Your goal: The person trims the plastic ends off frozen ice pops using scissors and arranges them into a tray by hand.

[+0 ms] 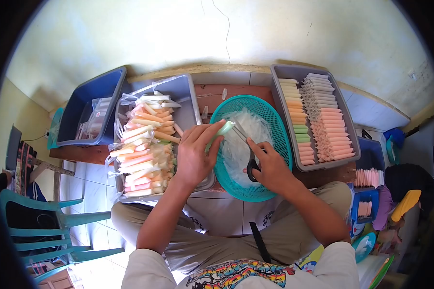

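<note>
My left hand (196, 150) is closed around a pale green ice pop (224, 127) in a clear plastic sleeve, its tied end pointing right. My right hand (272, 167) grips black-handled scissors (252, 163), whose blades reach up to the ice pop's end. Both hands hover over a turquoise mesh basket (285, 137) that holds a heap of clear plastic scraps (238, 161). To the left, many orange, pink and white ice pops (144, 139) with loose plastic ends are piled in a grey tub (194, 98).
On the right, a grey tub (350, 123) holds neat rows of trimmed ice pops (333, 123). A dark blue tub (77, 108) stands at far left. Turquoise chairs (43, 238) are at lower left. A person in dark clothing (410, 185) sits at right beside blue bins (370, 156).
</note>
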The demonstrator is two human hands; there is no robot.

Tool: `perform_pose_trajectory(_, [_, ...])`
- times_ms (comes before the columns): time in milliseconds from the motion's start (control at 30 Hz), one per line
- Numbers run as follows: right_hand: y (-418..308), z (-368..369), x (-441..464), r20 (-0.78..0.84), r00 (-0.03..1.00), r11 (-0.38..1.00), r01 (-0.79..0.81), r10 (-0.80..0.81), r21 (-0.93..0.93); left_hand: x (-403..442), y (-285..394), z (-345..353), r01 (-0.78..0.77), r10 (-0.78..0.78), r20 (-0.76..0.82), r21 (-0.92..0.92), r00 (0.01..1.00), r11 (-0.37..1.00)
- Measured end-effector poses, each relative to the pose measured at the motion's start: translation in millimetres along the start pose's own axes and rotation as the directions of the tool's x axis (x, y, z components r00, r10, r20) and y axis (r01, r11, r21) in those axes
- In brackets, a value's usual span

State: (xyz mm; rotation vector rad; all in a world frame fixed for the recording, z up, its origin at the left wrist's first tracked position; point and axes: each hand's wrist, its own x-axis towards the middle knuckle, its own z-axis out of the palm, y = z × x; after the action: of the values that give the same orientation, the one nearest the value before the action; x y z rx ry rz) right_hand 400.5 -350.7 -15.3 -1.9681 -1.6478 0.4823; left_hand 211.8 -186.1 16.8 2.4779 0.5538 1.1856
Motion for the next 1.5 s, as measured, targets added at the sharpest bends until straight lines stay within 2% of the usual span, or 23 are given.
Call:
perform_pose_trajectory(233, [3.1, 10.7, 9.4, 0.081, 0.993, 0.987, -0.069, 0.081, -0.142, 0.4, 6.4, -2.3, -0.055, 0.055, -0.01, -0.075, 0.998, 0.996])
perform_pose_trajectory(333, [12.9, 23.9, 12.8, 0.048, 0.997, 0.983, -0.045, 0.054, -0.18, -2.2, 8.3, -0.7, -0.025, 0.026, 0.006, -0.095, 1.0, 0.995])
perform_pose_trajectory(400, [14.3, 28.1, 14.7, 0.059, 0.997, 0.969, -0.032, 0.048, -0.247, -4.0, 7.9, 0.6, -0.033, 0.032, -0.008, -0.181, 0.999, 0.983])
perform_pose_trajectory(500, [10.8, 31.3, 16.6, 0.086, 0.992, 0.948, -0.055, 0.087, -0.313, -5.7, 13.0, 0.3, -0.008, 0.007, -0.008, -0.221, 1.0, 0.975])
perform_pose_trajectory(633, [5.5, 25.9, 13.9, 0.082, 0.993, 0.94, -0.054, 0.086, -0.336, -9.6, 17.3, 5.9, 0.04, -0.04, 0.007, -0.26, 0.999, 0.965])
perform_pose_trajectory(700, [2.4, 19.2, 11.0, 0.081, 0.994, 0.949, -0.046, 0.075, -0.312, -9.6, 20.0, 8.6, 0.14, -0.125, 0.067, -0.298, 0.99, 0.944])
perform_pose_trajectory(733, [2.9, 14.8, 8.2, 0.076, 0.994, 0.95, -0.052, 0.078, -0.307, -8.8, 22.3, 10.2, 0.136, -0.119, 0.073, -0.298, 0.99, 0.945])
perform_pose_trajectory(800, [7.3, 1.2, 2.2, 0.036, 0.999, 0.975, 0.04, -0.033, -0.218, -6.9, 26.2, 13.7, 0.211, -0.184, 0.107, -0.355, 0.977, 0.911])
perform_pose_trajectory(833, [2.9, -13.9, -0.9, 0.032, 0.999, 0.977, 0.036, -0.03, -0.212, -5.2, 27.8, 14.7, 0.209, -0.181, 0.113, -0.352, 0.977, 0.912])
perform_pose_trajectory(900, [-6.8, -53.3, -7.4, -0.067, 0.986, 0.986, 0.156, -0.152, 0.052, -0.1, 32.3, 18.9, 0.225, -0.168, 0.174, -0.388, 0.97, 0.894])
perform_pose_trajectory(933, [-8.4, -68.0, -8.6, -0.065, 0.986, 0.986, 0.154, -0.151, 0.055, 2.2, 34.4, 24.6, 0.227, -0.17, 0.177, -0.387, 0.969, 0.893])
perform_pose_trajectory(1000, [-6.6, -91.4, -9.5, -0.155, 0.982, 0.981, 0.129, -0.107, 0.143, 9.5, 40.5, 39.2, 0.188, -0.154, 0.109, -0.519, 0.982, 0.834])
perform_pose_trajectory(1033, [-2.6, -99.3, -10.5, -0.164, 0.982, 0.982, 0.121, -0.096, 0.148, 13.8, 46.3, 45.3, 0.187, -0.146, 0.12, -0.52, 0.982, 0.833])
perform_pose_trajectory(1100, [7.7, -113.2, -13.4, -0.182, 0.977, 0.982, 0.133, -0.107, 0.135, 25.2, 60.7, 59.2, 0.31, -0.235, 0.202, -0.666, 0.951, 0.679])
perform_pose_trajectory(1233, [34.3, -117.2, -20.0, -0.255, 0.958, 0.987, 0.151, -0.133, 0.053, 43.5, 76.1, 95.1, 0.324, -0.193, 0.26, -0.742, 0.946, 0.587])
perform_pose_trajectory(1300, [43.1, -119.1, -23.9, -0.356, 0.927, 0.989, 0.139, -0.115, 0.042, 49.0, 84.1, 107.8, 0.362, -0.206, 0.298, -0.754, 0.932, 0.549])
perform_pose_trajectory(1367, [53.7, -123.1, -27.3, -0.376, 0.919, 0.991, 0.134, -0.12, 0.013, 51.9, 89.0, 123.3, 0.393, -0.249, 0.318, -0.843, 0.915, 0.367])
perform_pose_trajectory(1500, [72.3, -133.7, -29.4, -0.399, 0.911, 0.995, 0.093, -0.101, -0.042, 59.0, 90.9, 146.0, 0.423, -0.26, 0.339, -0.795, 0.904, 0.436])
